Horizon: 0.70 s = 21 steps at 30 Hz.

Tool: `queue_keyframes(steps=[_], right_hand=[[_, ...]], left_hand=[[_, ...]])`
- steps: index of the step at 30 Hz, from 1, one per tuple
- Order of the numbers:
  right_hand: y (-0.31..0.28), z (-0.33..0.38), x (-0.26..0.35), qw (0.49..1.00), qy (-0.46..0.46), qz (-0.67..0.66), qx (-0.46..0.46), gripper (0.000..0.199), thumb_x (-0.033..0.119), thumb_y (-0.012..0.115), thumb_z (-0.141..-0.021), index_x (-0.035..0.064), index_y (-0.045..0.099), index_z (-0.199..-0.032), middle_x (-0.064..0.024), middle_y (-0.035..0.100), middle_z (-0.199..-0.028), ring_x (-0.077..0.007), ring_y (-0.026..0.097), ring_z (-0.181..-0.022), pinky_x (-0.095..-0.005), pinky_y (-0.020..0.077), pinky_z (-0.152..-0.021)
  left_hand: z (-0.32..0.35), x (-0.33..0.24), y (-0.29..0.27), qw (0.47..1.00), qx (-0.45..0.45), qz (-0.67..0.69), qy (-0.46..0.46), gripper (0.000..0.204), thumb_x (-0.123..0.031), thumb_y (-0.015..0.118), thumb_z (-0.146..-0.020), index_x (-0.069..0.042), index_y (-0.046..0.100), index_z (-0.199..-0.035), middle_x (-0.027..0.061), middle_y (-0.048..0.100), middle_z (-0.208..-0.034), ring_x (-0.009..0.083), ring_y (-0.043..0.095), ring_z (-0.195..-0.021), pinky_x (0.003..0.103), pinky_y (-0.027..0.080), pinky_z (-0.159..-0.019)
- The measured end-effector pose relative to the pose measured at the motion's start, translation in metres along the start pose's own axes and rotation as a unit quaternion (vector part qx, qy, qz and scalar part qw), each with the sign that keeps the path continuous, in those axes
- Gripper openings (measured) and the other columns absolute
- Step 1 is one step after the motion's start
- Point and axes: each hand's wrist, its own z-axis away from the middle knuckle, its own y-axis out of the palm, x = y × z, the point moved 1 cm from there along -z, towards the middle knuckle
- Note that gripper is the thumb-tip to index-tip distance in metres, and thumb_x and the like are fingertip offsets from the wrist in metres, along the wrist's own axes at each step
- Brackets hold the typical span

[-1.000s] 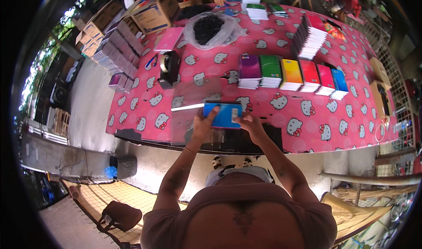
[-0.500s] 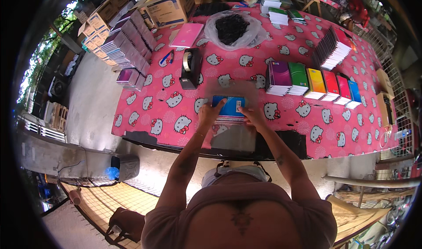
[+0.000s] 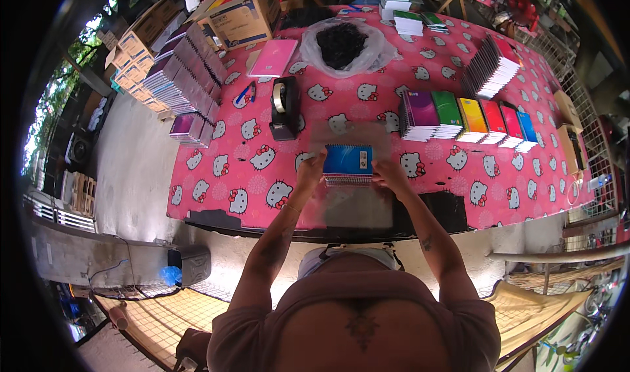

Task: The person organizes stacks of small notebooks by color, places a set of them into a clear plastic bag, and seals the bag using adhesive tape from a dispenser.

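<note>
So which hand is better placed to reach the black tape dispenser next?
Probably the left hand: it grips the blue spiral notebook's left edge, on the same side as the black tape dispenser. The right hand would have to cross over.

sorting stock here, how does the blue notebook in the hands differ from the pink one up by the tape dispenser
The blue spiral notebook is held at both sides by the left hand and right hand, near the table edge; the pink notebook lies flat and untouched, farther back beside the cardboard box. The blue one's wire binding shows along its lower edge; none is visible on the pink one. Both are rectangular and closed.
</note>
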Motion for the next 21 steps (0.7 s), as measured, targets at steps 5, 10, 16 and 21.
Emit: queue_keyframes(steps=[5,10,16,21], right_hand=[[-0.016,0.038,-0.029,0.956,-0.181,0.23,-0.027,0.018,0.024,0.069,-0.088,0.0076,0.07,-0.097,-0.0046,0.07,-0.083,-0.0138,0.068,-0.075,-0.0304,0.0508,-0.058],[0.003,0.08,-0.044,0.845,-0.419,0.327,0.053,0.019,0.021,0.075,-0.083,0.0106,0.068,-0.097,-0.0051,0.07,-0.084,-0.0262,0.069,-0.077,-0.0391,0.0516,-0.065],[0.011,0.082,-0.024,0.898,-0.289,0.328,0.037,0.015,0.02,0.07,-0.086,0.0116,0.067,-0.098,-0.0088,0.069,-0.09,-0.0321,0.067,-0.083,-0.0444,0.0527,-0.07],[0.008,0.09,-0.005,0.871,-0.326,0.363,0.063,0.014,0.02,0.07,-0.087,0.0109,0.068,-0.096,-0.0112,0.067,-0.094,-0.0309,0.067,-0.08,-0.0423,0.0531,-0.068]], left_hand=[[0.038,0.035,-0.028,0.984,0.007,-0.047,0.17,0.036,-0.04,0.074,-0.086,-0.005,0.068,-0.088,0.003,0.065,-0.068,0.0134,0.063,-0.063,0.031,0.051,-0.057],[0.082,0.038,-0.045,0.855,0.19,-0.235,0.422,0.014,-0.014,0.077,-0.08,-0.01,0.071,-0.092,0.008,0.07,-0.087,0.0284,0.067,-0.08,0.037,0.054,-0.07],[0.096,-0.003,-0.053,0.835,0.276,-0.248,0.407,0.02,-0.015,0.073,-0.085,-0.01,0.071,-0.104,0.0104,0.072,-0.093,0.0304,0.07,-0.084,0.039,0.056,-0.075],[0.074,0.024,-0.062,0.871,0.157,-0.23,0.406,0.023,-0.02,0.07,-0.088,-0.007,0.071,-0.107,0.0118,0.073,-0.096,0.0291,0.07,-0.09,0.038,0.055,-0.079]])
